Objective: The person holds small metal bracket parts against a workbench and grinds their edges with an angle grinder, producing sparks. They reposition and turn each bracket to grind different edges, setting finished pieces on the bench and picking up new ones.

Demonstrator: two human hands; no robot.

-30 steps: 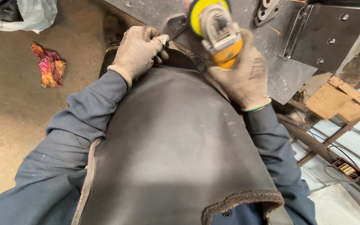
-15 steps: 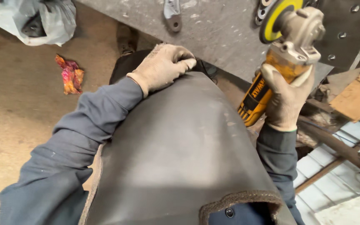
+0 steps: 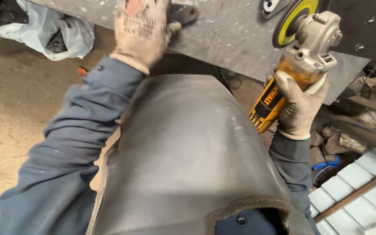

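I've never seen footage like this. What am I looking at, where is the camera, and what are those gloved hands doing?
The camera sits on a person's head and looks down, so you see their own arms and a dark leather apron. There is no machine, only two gloved hands. The left hand rests flat on a grey metal plate, beside a small dark metal bracket. The right hand grips a yellow angle grinder, its disc close to the plate. A plastic bag lies on the dirt floor.
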